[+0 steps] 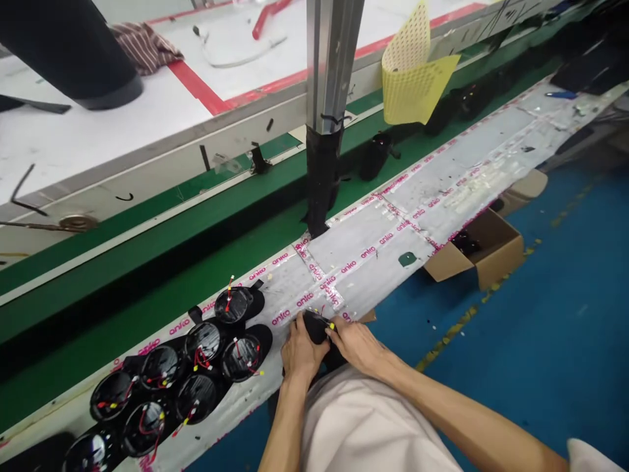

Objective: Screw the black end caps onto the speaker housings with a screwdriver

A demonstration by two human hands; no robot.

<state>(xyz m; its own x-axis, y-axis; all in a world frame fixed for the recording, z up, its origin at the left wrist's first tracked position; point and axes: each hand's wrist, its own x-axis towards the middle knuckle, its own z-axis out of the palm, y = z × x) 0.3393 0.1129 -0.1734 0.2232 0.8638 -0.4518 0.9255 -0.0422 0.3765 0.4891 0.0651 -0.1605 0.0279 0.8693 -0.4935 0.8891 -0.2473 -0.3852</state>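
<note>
Both my hands hold one small black round part with thin red and yellow wires at the near edge of the taped grey workbench. My left hand grips its left side with the fingers curled. On its right side my right hand pinches it. To the left, several similar black round parts with red wires lie laid out on the bench.
A green conveyor belt runs behind the bench, with a metal post rising from it. A yellow perforated sheet hangs at the back right. An open cardboard box sits below the bench on the blue floor. Another person's dark sleeve rests on the far white table.
</note>
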